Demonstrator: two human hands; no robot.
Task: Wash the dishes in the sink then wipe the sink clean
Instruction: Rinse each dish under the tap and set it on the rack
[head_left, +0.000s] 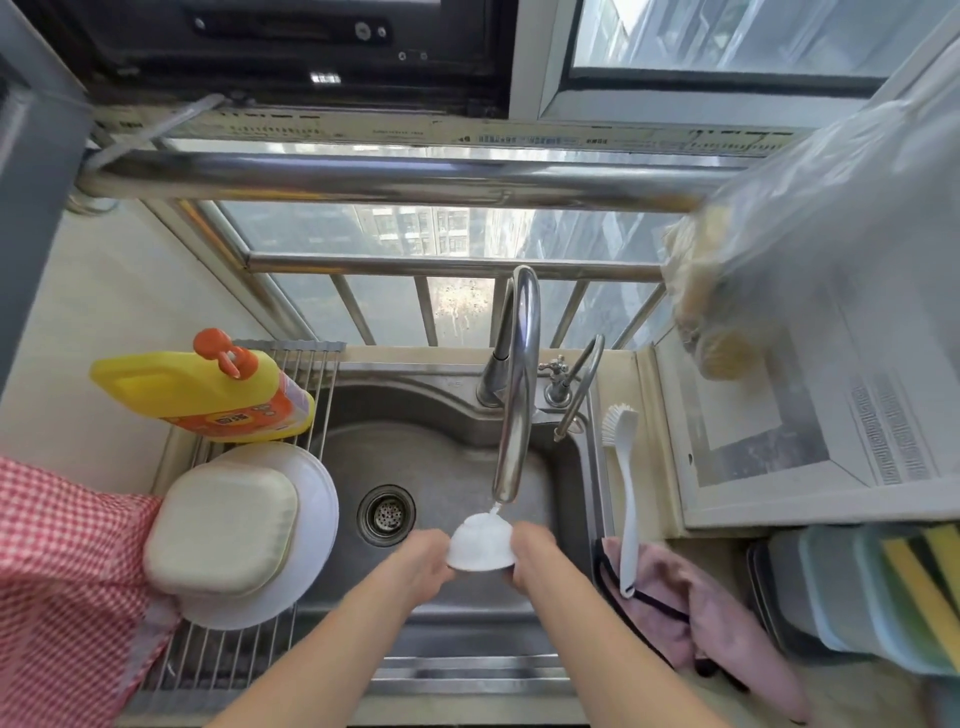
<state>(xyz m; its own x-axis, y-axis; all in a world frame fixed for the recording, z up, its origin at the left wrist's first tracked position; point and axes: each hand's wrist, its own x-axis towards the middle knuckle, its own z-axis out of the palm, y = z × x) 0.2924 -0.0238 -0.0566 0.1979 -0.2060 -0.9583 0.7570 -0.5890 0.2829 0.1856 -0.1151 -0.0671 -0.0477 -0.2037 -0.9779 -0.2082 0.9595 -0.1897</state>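
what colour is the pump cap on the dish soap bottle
Orange, on the yellow dish soap bottle; its pump cap shows best in the head view.

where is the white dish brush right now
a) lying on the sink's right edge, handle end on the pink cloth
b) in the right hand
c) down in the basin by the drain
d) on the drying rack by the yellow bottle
a: the white dish brush lies along the sink's right edge, handle end over the pink cloth; both hands hold the white bowl.

I see a white bowl (482, 545), a yellow detergent bottle (208, 387) (orange cap and label), a red-and-white checked cloth (62, 571) and a pink towel (696, 613).
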